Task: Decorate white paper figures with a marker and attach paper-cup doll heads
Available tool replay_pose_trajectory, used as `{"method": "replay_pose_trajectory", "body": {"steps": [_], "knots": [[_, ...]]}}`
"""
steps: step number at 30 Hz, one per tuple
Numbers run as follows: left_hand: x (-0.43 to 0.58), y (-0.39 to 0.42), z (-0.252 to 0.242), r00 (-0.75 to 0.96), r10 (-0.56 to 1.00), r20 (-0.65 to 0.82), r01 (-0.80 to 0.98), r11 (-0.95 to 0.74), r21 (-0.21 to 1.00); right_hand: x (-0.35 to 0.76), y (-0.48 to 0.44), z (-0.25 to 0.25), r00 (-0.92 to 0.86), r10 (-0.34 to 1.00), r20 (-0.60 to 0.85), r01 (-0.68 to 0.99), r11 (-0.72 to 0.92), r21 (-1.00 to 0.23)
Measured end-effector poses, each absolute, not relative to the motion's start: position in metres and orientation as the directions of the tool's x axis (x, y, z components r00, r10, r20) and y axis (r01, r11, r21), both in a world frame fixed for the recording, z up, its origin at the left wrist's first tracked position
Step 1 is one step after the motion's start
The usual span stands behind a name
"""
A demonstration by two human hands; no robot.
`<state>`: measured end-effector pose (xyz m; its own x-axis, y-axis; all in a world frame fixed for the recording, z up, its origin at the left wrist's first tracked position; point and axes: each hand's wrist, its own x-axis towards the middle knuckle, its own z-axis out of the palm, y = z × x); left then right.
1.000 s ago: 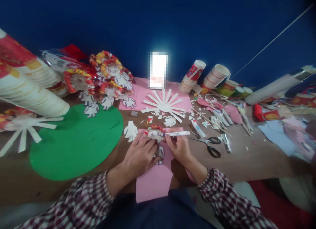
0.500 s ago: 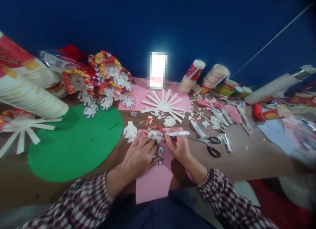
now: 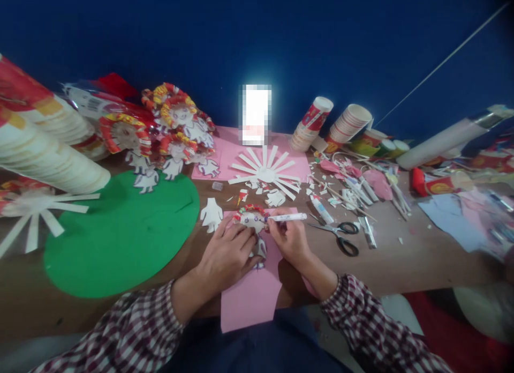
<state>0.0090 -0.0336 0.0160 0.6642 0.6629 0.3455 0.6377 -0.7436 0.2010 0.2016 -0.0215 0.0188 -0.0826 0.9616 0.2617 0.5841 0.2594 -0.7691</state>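
Observation:
A small paper-cup figure (image 3: 252, 218) with a white face and a red and yellow curled rim lies on a pink sheet (image 3: 251, 292) at the table's near edge. My left hand (image 3: 227, 253) rests flat on the figure's lower part, fingers pressing it down. My right hand (image 3: 290, 240) pinches a white marker pen (image 3: 287, 217), its tip touching the figure's face at the right side. Both sleeves are red and white checked.
A green paper disc (image 3: 120, 233) lies to the left, a cut paper hand (image 3: 211, 213) beside it. Finished figures (image 3: 176, 132) pile up behind. Scissors (image 3: 341, 236), a glue tube (image 3: 322, 209), scraps and cup stacks (image 3: 349, 124) fill the right. A sun-shaped cut cup (image 3: 267, 173) sits ahead.

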Motion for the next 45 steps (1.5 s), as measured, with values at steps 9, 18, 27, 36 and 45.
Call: {"method": "replay_pose_trajectory", "body": {"steps": [9, 18, 27, 36, 45], "knots": [[0.0087, -0.0334, 0.0161, 0.662, 0.661, 0.353, 0.639, -0.744, 0.196, 0.2018, -0.0232, 0.0203, -0.086, 0.956, 0.282, 0.59, 0.277, -0.759], [0.0091, -0.0328, 0.0166, 0.662, 0.661, 0.352, 0.64, -0.744, 0.193, 0.2011, -0.0225, 0.0206, -0.104, 0.951, 0.292, 0.589, 0.296, -0.752], [0.0094, -0.0329, 0.0156, 0.663, 0.658, 0.356, 0.637, -0.746, 0.192, 0.2016, -0.0228, 0.0201, -0.1, 0.955, 0.28, 0.586, 0.284, -0.759], [0.0084, -0.0329, 0.0154, 0.666, 0.661, 0.347, 0.638, -0.745, 0.195, 0.201, -0.0219, 0.0185, -0.108, 0.948, 0.3, 0.61, 0.301, -0.733], [0.0092, -0.0335, 0.0147, 0.66, 0.658, 0.362, 0.643, -0.744, 0.182, 0.2021, -0.0237, 0.0195, -0.085, 0.947, 0.309, 0.598, 0.296, -0.745]]}}
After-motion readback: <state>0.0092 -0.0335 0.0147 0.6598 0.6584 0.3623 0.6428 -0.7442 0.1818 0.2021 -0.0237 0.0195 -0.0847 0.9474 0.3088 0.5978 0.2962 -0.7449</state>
